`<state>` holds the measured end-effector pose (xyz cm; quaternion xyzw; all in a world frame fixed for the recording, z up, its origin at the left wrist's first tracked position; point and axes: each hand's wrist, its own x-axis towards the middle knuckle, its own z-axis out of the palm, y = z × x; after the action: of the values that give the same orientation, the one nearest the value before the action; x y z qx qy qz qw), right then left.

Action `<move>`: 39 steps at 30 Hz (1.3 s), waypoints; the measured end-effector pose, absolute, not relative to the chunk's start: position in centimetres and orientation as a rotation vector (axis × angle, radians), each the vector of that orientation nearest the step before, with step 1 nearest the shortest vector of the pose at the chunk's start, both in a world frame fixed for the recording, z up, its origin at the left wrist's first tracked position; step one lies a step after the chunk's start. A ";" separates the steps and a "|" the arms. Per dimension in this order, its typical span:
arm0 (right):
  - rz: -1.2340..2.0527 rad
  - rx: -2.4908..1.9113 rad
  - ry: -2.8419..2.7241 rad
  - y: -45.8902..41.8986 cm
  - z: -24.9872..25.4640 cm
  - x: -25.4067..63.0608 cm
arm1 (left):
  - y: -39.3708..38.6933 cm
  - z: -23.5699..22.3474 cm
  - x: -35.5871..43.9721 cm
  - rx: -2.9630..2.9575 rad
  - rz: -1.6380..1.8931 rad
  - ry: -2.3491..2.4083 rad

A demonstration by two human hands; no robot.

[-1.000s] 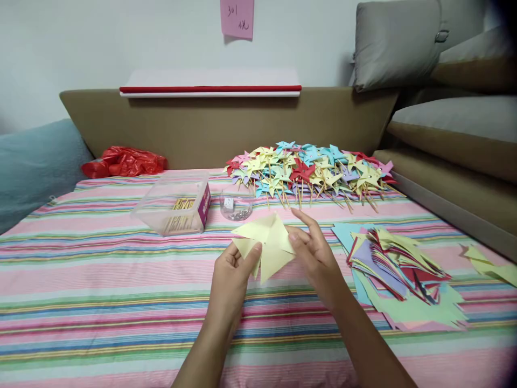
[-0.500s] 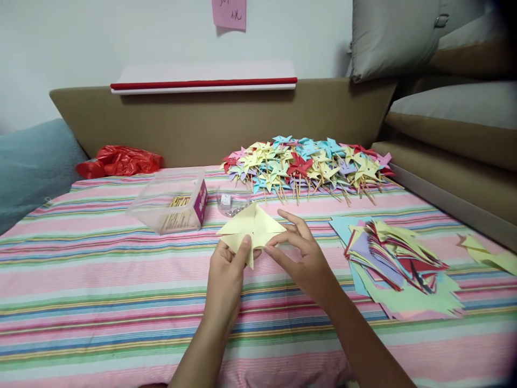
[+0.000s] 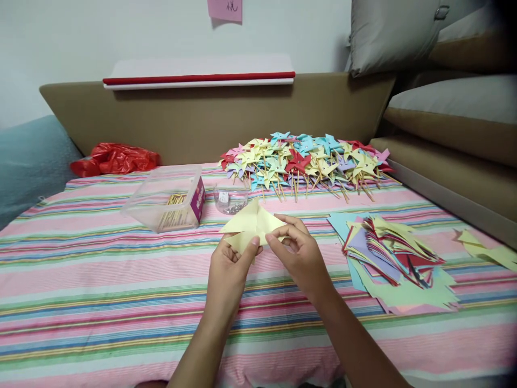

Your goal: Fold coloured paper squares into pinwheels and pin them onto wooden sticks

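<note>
A pale yellow cut paper square [image 3: 251, 223] is held just above the striped cloth, its flaps partly folded toward the middle. My left hand [image 3: 229, 269] pinches its lower left part between thumb and fingers. My right hand [image 3: 301, 256] pinches its right side, fingers curled over a flap. Behind it stands a small clear cup of metal pins [image 3: 231, 200].
A clear plastic box of wooden sticks [image 3: 167, 200] sits at the back left. A heap of finished coloured pinwheels [image 3: 302, 161] lies at the back. A stack of cut coloured papers [image 3: 396, 256] lies to the right. A red plastic bag [image 3: 117, 159] rests by the sofa back.
The paper's flaps have been folded further inward and it looks smaller and flatter. My right hand moved left onto it and its fingers curled closed. The view tilted down a little.
</note>
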<state>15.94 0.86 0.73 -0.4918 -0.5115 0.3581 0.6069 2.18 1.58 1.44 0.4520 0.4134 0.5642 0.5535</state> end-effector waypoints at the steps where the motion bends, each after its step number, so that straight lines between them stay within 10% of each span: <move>1: 0.825 -1.137 -1.183 0.9 0.7 16.0 | 1.6 1.5 2.2 1.074 1.333 0.977; 39: 0.865 -1.060 -1.032 1.1 0.9 16.0 | 1.5 1.8 1.8 1.204 1.324 1.012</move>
<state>16.01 1.06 0.88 -0.4676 -0.4552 0.3817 0.6546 1.75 1.48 1.77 0.5016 0.4216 0.5515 0.5163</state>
